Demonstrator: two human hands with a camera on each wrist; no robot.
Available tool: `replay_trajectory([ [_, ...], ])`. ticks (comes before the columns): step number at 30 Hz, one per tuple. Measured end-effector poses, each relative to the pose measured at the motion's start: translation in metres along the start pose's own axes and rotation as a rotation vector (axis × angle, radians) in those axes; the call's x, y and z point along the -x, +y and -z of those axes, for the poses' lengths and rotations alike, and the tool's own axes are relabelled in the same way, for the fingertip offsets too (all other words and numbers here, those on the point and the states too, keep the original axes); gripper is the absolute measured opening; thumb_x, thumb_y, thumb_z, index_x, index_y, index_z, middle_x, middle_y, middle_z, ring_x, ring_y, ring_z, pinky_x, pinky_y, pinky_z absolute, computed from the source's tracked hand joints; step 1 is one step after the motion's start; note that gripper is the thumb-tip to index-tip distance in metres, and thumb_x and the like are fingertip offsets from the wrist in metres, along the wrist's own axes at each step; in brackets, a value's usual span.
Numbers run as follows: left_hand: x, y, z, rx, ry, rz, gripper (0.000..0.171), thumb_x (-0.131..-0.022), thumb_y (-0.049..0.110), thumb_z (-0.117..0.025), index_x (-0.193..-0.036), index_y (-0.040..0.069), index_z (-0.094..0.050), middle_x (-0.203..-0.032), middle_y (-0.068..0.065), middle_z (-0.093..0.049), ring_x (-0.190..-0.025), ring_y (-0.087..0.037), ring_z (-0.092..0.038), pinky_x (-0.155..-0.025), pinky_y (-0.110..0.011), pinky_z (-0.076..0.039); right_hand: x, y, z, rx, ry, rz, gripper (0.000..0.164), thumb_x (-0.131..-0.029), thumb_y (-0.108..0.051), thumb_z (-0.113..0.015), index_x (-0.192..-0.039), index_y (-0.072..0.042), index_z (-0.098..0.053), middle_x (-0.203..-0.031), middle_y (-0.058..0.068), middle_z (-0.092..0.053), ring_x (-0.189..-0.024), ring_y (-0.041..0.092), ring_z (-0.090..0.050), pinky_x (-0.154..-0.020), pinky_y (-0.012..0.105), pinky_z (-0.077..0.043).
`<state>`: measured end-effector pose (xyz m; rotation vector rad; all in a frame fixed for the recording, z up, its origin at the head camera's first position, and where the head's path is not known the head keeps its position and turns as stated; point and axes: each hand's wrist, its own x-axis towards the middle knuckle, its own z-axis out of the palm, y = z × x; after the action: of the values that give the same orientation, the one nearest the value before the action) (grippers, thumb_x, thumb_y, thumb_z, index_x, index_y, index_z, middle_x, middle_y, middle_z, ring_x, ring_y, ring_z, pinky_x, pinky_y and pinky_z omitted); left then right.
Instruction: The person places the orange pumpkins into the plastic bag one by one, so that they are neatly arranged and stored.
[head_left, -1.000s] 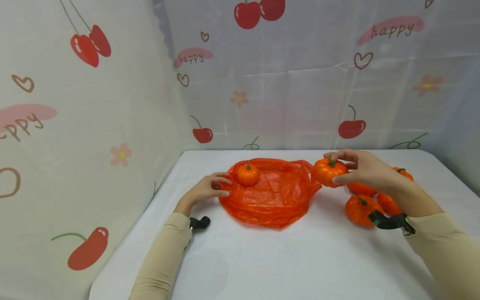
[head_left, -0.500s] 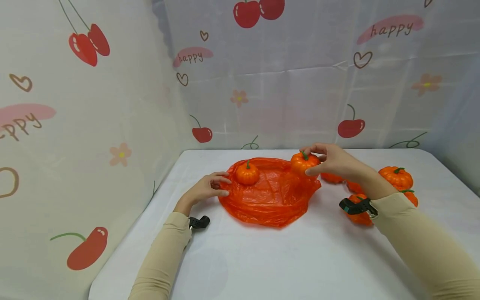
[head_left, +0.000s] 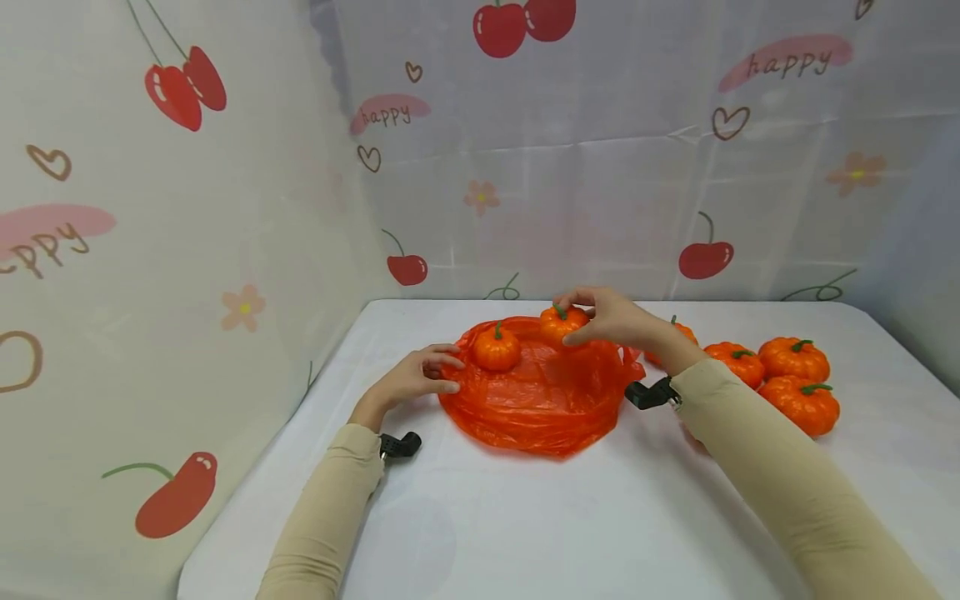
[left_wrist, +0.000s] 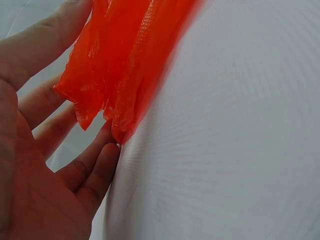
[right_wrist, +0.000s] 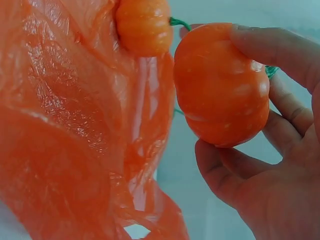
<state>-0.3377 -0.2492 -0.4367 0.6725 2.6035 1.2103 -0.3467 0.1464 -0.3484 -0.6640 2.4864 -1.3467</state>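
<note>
An orange plastic bag (head_left: 517, 417) lies spread on the white table, its mouth facing up. On its left part sits a small orange toy pumpkin (head_left: 496, 353) with a green stem. My right hand (head_left: 617, 322) grips another toy pumpkin (head_left: 556, 330) over the back of the bag; the right wrist view shows thumb and fingers around this ribbed pumpkin (right_wrist: 220, 95). At the bag's left edge is my left hand (head_left: 411, 375). Seen from the left wrist, its extended fingers lie by the hanging bag edge (left_wrist: 115, 65); whether the thumb touches it is unclear.
Several more toy pumpkins (head_left: 795, 358) stand on the right of the table, partly behind the right sleeve (head_left: 765, 450). A patterned cloth (head_left: 570, 183) hangs behind the table and another along its left side. The tabletop (head_left: 510, 533) stretches in front of the bag.
My right hand has carried its pumpkin leftward, from beside the bag's right edge to over the bag. The left hand and the pumpkin on the bag have stayed put.
</note>
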Motion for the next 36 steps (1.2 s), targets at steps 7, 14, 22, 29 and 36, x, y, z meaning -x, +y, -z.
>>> replay_trajectory([
  [7,0.0,-0.002,-0.002,0.017,-0.003,0.016,0.042,-0.088,0.036,-0.082,-0.127,0.021,-0.074,-0.157,0.0,-0.047,-0.122,-0.026,-0.056,-0.095,-0.033,-0.053,-0.022,0.014,-0.009,0.022,-0.016,0.024,0.044,-0.086,-0.012,-0.083,-0.125,-0.008,-0.062,-0.155,0.01,-0.05,-0.149,0.037,-0.038,-0.117,0.055,-0.041],
  [14,-0.001,-0.001,-0.003,0.018,0.001,0.018,0.042,-0.088,0.035,-0.082,-0.126,0.021,-0.074,-0.157,0.001,-0.047,-0.124,-0.027,-0.056,-0.099,-0.036,-0.054,-0.038,0.02,-0.019,0.042,-0.034,0.011,0.049,-0.086,-0.013,-0.083,-0.13,-0.009,-0.062,-0.148,0.012,-0.052,-0.147,0.037,-0.038,-0.119,0.058,-0.038],
  [22,-0.002,0.002,-0.001,0.025,-0.001,0.012,0.041,-0.089,0.033,-0.082,-0.126,0.02,-0.074,-0.157,0.002,-0.047,-0.124,-0.026,-0.056,-0.098,-0.036,-0.055,-0.052,0.026,-0.029,0.081,-0.008,-0.019,0.04,-0.085,-0.01,-0.084,-0.119,-0.012,-0.063,-0.148,0.011,-0.053,-0.146,0.037,-0.039,-0.12,0.056,-0.037],
  [29,-0.002,-0.001,-0.001,0.035,-0.008,-0.001,0.042,-0.089,0.03,-0.082,-0.128,0.016,-0.073,-0.158,-0.001,-0.046,-0.129,-0.03,-0.055,-0.107,-0.044,-0.051,-0.055,0.033,-0.035,0.116,-0.012,-0.048,0.041,-0.085,-0.01,-0.084,-0.119,-0.014,-0.062,-0.15,0.009,-0.053,-0.143,0.035,-0.043,-0.121,0.055,-0.036],
  [36,-0.001,-0.002,-0.001,0.024,-0.017,-0.001,0.045,-0.09,0.027,-0.081,-0.132,0.012,-0.07,-0.161,-0.006,-0.043,-0.126,-0.029,-0.054,-0.098,-0.033,-0.051,-0.055,0.033,-0.04,0.126,-0.036,-0.072,0.038,-0.087,-0.011,-0.082,-0.119,-0.013,-0.061,-0.15,0.008,-0.051,-0.14,0.034,-0.042,-0.122,0.056,-0.034],
])
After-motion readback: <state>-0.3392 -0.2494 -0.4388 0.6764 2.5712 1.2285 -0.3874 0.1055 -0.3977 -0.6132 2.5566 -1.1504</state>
